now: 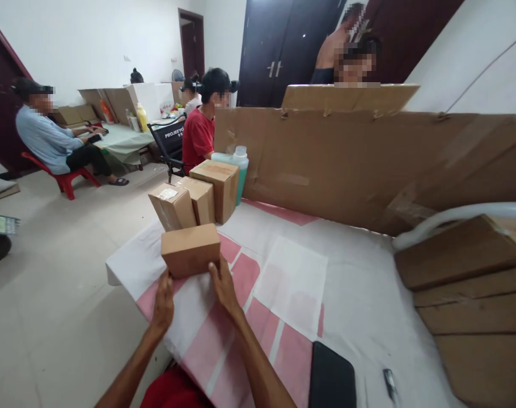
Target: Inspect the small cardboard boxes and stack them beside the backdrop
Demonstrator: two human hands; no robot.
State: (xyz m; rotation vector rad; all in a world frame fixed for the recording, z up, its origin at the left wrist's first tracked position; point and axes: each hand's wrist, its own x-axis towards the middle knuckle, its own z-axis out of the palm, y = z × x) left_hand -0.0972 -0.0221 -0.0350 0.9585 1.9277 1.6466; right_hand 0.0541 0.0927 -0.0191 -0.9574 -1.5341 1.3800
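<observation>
A small brown cardboard box [190, 247] is in front of me at the left end of the cloth-covered table. My right hand [224, 288] grips its right end, thumb on the near face and the other fingers partly hidden behind the side. At the lower left corner, my left hand [163, 303] presses against the box with its fingers close together. Whether the underside touches the table cannot be made out. Just beyond stand more cardboard boxes: one with a white label [173, 207], a narrow one [202, 202] and a taller one [221, 190].
A jug of green liquid [241, 175] stands behind the boxes. A cardboard partition [326, 170] lines the far edge. Stacked cartons [474, 317] fill the right side. A white sheet [292, 283], black phone-like slab [332, 377] and pen [389, 382] lie on the table. Several people sit or stand beyond.
</observation>
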